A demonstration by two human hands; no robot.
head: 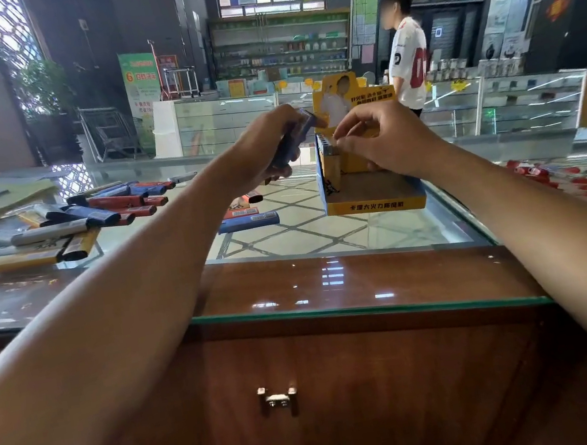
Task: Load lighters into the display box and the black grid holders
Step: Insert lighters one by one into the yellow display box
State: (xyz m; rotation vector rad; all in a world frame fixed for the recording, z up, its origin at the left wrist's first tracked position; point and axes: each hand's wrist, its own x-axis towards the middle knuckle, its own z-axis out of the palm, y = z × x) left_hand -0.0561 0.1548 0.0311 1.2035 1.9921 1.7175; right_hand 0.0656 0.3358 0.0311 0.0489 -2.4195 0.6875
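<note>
Two bare hands meet above a glass counter [325, 240]. The left hand [265, 150], at twelve o'clock, grips a small bundle of blue lighters [294, 137]. Just at its three o'clock, the right hand [382, 139] curls its fingers over the row of lighters [326, 148] standing in the yellow display box [377, 206]; whether it pinches one cannot be told. A loose pile of lighters [91, 216] lies at ten o'clock, well apart from the box. A person in a white shirt [408, 61] stands far off at one o'clock.
</note>
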